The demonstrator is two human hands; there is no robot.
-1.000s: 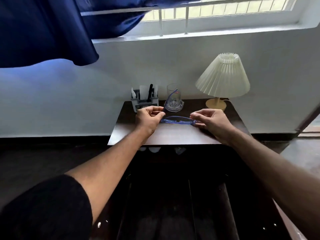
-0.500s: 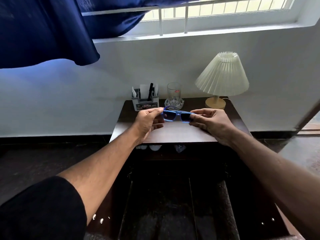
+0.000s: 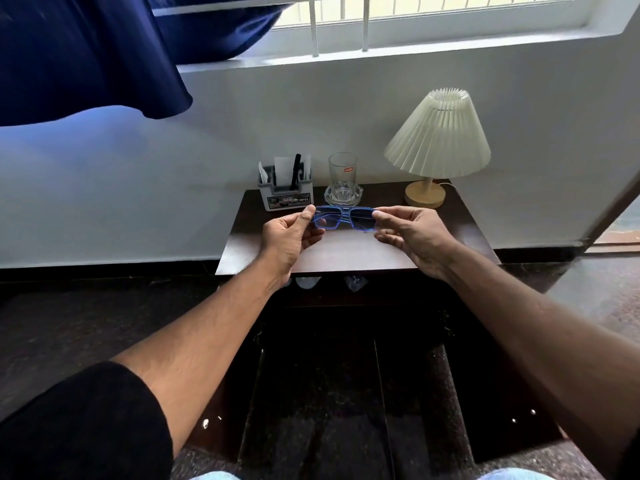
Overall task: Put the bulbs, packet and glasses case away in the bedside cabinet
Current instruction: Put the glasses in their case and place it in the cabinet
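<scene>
The left hand [image 3: 289, 233] and right hand [image 3: 412, 233] each pinch one end of the blue glasses [image 3: 343, 218], held level just above the bench [image 3: 346, 251], in front of the tumbler [image 3: 343, 174]. No glasses case shows. The pinches are light; a slip would likely drop the thin, translucent plastic frame onto the hard, dark, glossy top. The pleated lamp [image 3: 438, 136] stands right of the tumbler, the grey organiser [image 3: 285, 194] left.

A bedroom: bedside cabinet [image 3: 346, 252], lamp [image 3: 438, 140], curtain [image 3: 86, 53]
</scene>
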